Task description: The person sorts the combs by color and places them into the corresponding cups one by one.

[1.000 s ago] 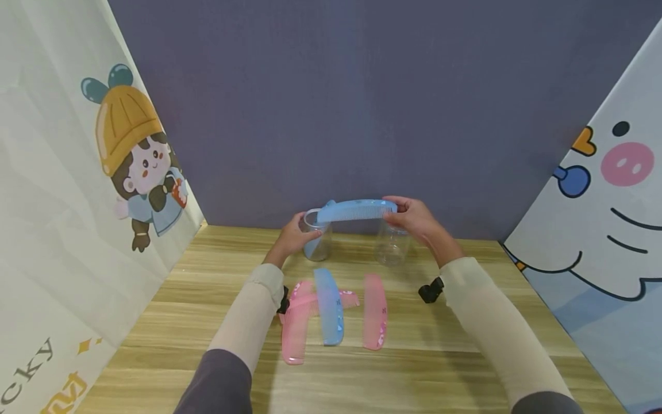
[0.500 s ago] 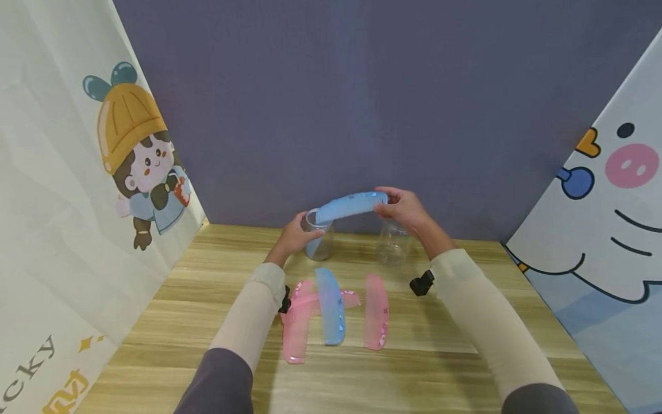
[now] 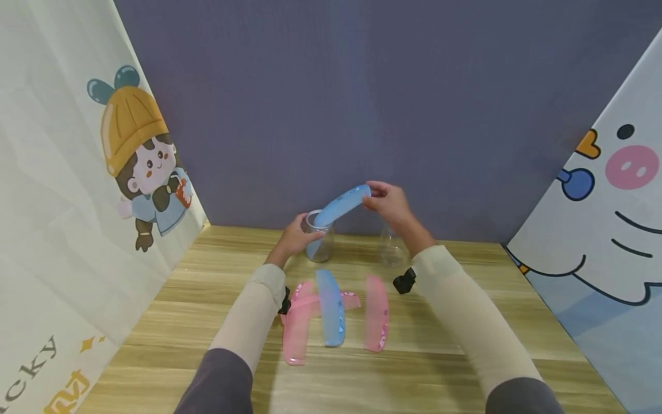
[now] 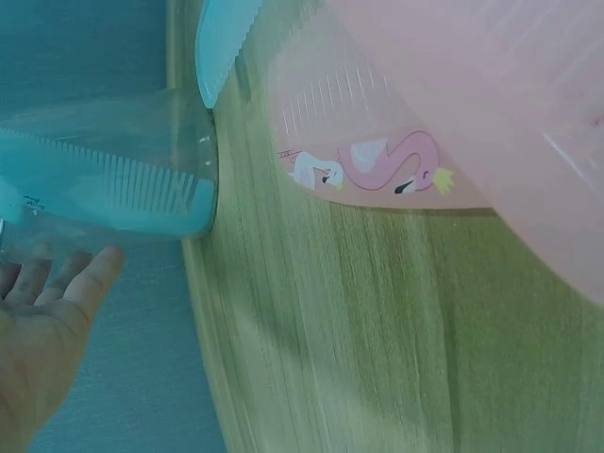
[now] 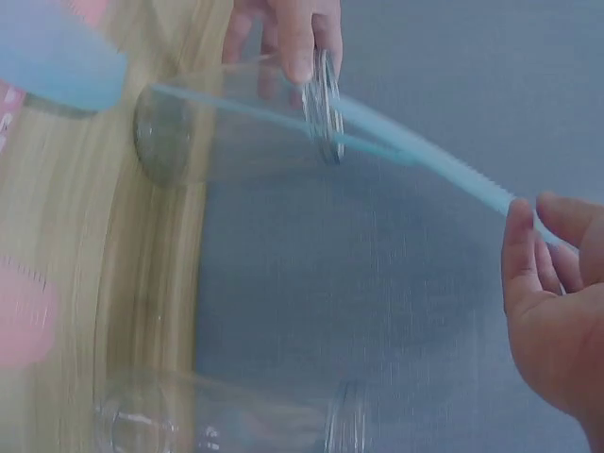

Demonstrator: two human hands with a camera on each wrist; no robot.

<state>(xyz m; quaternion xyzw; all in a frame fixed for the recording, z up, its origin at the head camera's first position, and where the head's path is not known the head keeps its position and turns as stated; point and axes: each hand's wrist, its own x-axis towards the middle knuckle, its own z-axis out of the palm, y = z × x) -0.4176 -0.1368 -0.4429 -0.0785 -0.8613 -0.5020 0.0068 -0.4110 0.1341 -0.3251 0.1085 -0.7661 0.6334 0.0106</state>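
With thumb and fingers, my left hand (image 3: 295, 237) grips a clear jar (image 3: 326, 252) near its rim, at the back of the table. One blue comb (image 4: 113, 189) leans inside this jar. Between thumb and fingertips, my right hand (image 3: 394, 210) pinches the end of another blue comb (image 3: 341, 206), raised to the right of the jar. That comb slants down to the left, its lower end at the jar's mouth. In the right wrist view the held comb (image 5: 434, 165) overlaps the ringed rim (image 5: 324, 109).
A second clear jar (image 3: 392, 251) stands to the right, partly behind my right wrist. In front lie a blue comb (image 3: 332, 310), a pink comb (image 3: 376, 313), and two crossed pink combs (image 3: 296, 342). A dark panel (image 3: 331, 103) rises behind the wooden table (image 3: 439, 368).
My right hand has moved left and slightly up. The held blue comb has gone from nearly level to a steeper slant, its lower end in the jar's mouth. My left hand stays put.
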